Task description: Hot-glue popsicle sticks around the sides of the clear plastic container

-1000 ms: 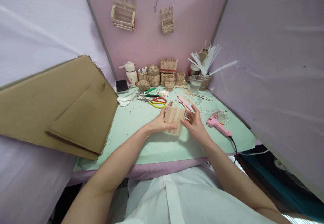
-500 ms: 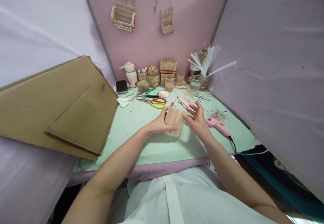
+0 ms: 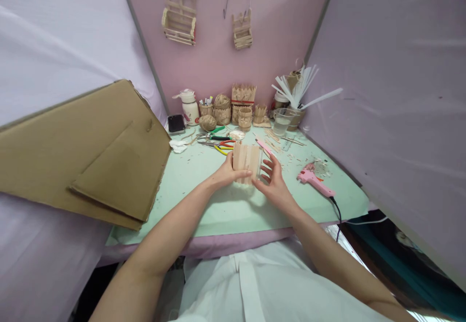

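A box-like piece made of pale wooden sticks is held upright above the middle of the green table. My left hand grips its left side, with the thumb across the lower front. At the lower right corner, the thumb of my right hand touches the piece, while the other fingers are spread apart beside its right side. Behind the piece lie red and yellow-handled scissors, partly hidden by it. A pink cutter rests just beyond my right hand.
A pink glue gun with a black cord lies at the right, near scraps. Pliers, a white bottle, stick-built cups and a water cup stand or lie behind. Cardboard leans at the left.
The wooden piece has turned more upright and moved slightly left and up, now covering part of the scissors. My right hand has shifted left and a little lower with it.
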Demonstrator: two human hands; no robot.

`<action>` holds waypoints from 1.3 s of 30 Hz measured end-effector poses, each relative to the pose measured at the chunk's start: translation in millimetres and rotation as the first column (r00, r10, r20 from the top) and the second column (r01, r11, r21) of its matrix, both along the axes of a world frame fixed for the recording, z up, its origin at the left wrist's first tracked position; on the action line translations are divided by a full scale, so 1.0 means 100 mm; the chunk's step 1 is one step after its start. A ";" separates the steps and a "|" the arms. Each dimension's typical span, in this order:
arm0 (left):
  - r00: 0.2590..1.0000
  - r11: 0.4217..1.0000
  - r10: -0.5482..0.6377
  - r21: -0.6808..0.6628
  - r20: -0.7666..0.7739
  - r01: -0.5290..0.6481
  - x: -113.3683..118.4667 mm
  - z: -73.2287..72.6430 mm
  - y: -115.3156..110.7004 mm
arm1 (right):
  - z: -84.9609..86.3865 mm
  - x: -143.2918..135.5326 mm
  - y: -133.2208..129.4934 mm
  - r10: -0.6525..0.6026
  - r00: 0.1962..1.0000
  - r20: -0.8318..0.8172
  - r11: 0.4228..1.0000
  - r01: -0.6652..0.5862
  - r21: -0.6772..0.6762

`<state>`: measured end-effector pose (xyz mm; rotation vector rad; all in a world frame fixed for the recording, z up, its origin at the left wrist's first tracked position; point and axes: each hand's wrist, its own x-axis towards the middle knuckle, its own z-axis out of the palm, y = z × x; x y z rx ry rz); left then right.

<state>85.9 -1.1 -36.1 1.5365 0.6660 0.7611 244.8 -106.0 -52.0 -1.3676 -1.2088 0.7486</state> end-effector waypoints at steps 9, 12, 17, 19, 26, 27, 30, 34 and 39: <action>1.000 1.000 -0.012 -0.003 -0.016 0.012 -0.02 0.02 0.01 | 0.05 0.02 -0.03 0.015 0.999 0.031 1.000 -0.014 -0.012; 0.994 0.995 -0.071 0.064 -0.081 0.076 -0.03 0.04 -0.03 | 0.11 0.10 0.00 -0.016 0.999 0.042 1.000 0.015 0.025; 0.976 0.981 -0.165 0.080 -0.142 0.178 -0.01 0.05 -0.09 | 0.25 0.24 0.07 -0.083 0.996 0.023 0.992 0.081 0.096; 0.971 0.978 -0.189 0.061 -0.147 0.199 -0.01 0.05 -0.11 | 0.30 0.28 0.09 -0.105 0.994 0.012 0.987 0.103 0.120; 0.973 0.978 -0.173 0.090 -0.150 0.188 -0.01 0.06 -0.10 | 0.29 0.27 0.10 -0.115 0.993 -0.023 0.985 0.117 0.128; 0.979 0.981 -0.152 0.099 -0.134 0.166 -0.01 0.06 -0.09 | 0.26 0.25 0.09 -0.108 0.994 -0.027 0.986 0.111 0.121; 0.995 0.992 -0.075 0.101 -0.058 0.081 -0.02 0.06 -0.05 | 0.16 0.14 0.04 -0.061 0.998 -0.017 0.996 0.062 0.070; 1.000 0.999 -0.022 0.043 -0.001 0.023 -0.04 0.09 0.00 | 0.08 0.01 -0.04 0.008 1.000 0.011 1.000 -0.008 -0.013; 1.000 0.999 -0.010 0.036 -0.011 0.011 -0.05 0.09 0.01 | 0.07 -0.03 -0.06 0.011 0.999 0.033 1.000 -0.010 -0.019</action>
